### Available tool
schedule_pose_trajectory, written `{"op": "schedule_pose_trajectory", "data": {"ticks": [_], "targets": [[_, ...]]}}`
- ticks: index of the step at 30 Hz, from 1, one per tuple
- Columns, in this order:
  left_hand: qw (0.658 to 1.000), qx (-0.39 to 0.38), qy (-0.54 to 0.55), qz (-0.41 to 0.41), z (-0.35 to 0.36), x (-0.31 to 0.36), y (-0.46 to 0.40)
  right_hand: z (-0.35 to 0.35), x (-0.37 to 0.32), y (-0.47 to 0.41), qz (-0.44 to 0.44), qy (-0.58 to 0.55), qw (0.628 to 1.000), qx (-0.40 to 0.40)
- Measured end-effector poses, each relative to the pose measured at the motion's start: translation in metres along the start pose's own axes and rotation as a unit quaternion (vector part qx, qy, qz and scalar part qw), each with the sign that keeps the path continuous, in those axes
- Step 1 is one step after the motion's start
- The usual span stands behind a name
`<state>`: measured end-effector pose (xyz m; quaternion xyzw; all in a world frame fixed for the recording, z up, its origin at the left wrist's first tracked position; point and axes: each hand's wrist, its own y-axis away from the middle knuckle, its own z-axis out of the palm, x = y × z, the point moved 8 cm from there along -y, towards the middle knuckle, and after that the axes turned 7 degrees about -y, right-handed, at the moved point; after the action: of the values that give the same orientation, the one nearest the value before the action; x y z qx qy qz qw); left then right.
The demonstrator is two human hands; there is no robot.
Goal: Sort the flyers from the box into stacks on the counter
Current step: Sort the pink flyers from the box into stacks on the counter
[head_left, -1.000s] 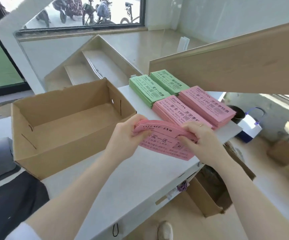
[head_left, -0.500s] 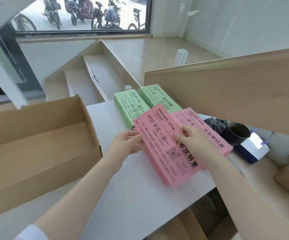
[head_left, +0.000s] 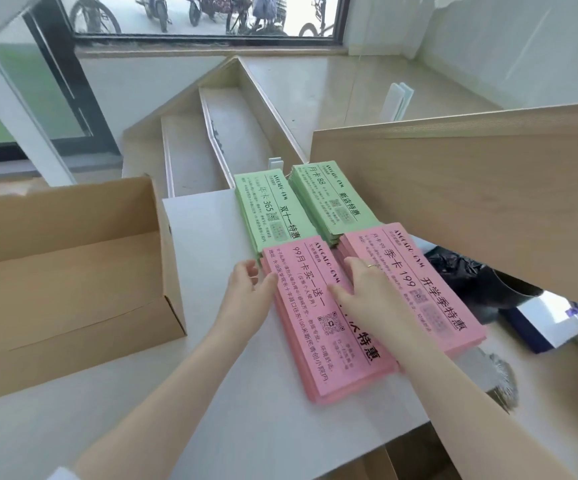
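The left hand (head_left: 247,292) lies open, fingertips against the near pink stack's (head_left: 329,327) 9 o'clock edge. The right hand (head_left: 367,292) rests flat and open on top. The stack lies on the counter (head_left: 211,393); the box (head_left: 69,282) sits at its 9 o'clock.

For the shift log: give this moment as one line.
left hand: open, against near pink stack left edge | right hand: flat on top | stacks: two pink, two green | box: looks empty

pink flyers (head_left: 318,327), green flyers (head_left: 270,216), brown box (head_left: 69,289)
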<state>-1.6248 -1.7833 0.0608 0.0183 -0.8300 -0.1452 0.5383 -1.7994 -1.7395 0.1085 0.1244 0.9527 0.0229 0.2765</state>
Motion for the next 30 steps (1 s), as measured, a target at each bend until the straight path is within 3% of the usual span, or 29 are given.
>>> {"op": "schedule_pose_trajectory", "data": {"ticks": [4, 8, 12, 17, 19, 23, 26, 30], "targets": [[0.985, -0.03, 0.161, -0.047, 0.028, 0.003, -0.004, 0.01, 0.0, -0.025, 0.064, -0.169, 0.981, -0.07], [0.991, -0.008, 0.134, -0.019, 0.039, 0.009, -0.01, 0.03, 0.01, -0.043, 0.151, -0.303, 0.935, -0.106], [0.995, -0.017, 0.094, 0.008, 0.046, 0.016, -0.009, 0.036, 0.01, -0.044, 0.174, -0.379, 0.901, -0.122], [0.981, -0.023, 0.193, -0.003, 0.045, 0.007, -0.01, 0.034, 0.008, -0.035, 0.16, -0.405, 0.89, -0.137], [0.969, -0.039, 0.245, -0.016, 0.047, 0.002, -0.002, 0.024, 0.004, -0.031, 0.126, -0.389, 0.904, -0.125], [0.962, -0.071, 0.259, -0.042, 0.059, -0.016, 0.026, 0.018, 0.023, -0.007, 0.125, -0.33, 0.929, -0.116], [0.959, -0.077, 0.272, -0.033, 0.07, -0.023, 0.034, 0.035, 0.036, 0.014, 0.157, -0.336, 0.917, -0.15], [0.961, -0.072, 0.265, -0.03, 0.077, -0.023, 0.037, 0.035, 0.032, 0.019, 0.144, -0.359, 0.912, -0.132]]}}
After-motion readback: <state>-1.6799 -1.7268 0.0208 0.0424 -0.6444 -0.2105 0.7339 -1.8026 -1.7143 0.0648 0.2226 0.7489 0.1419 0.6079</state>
